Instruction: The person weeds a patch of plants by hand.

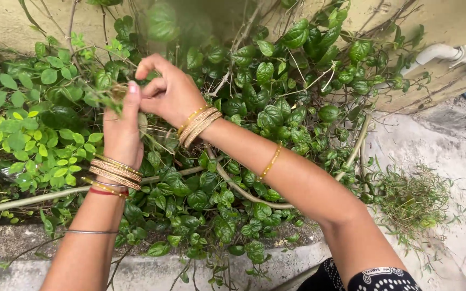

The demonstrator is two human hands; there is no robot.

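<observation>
A raised bed (39,245) with a grey concrete curb (136,272) along its near edge carries a dense mat of dark green creeper (217,199), with lighter green leaves (33,145) at the left. Thick pale stems (44,197) run across the bed through the leaves. To the right, the bare concrete ground (459,156) bears a loose heap of pulled weeds (412,200).
</observation>
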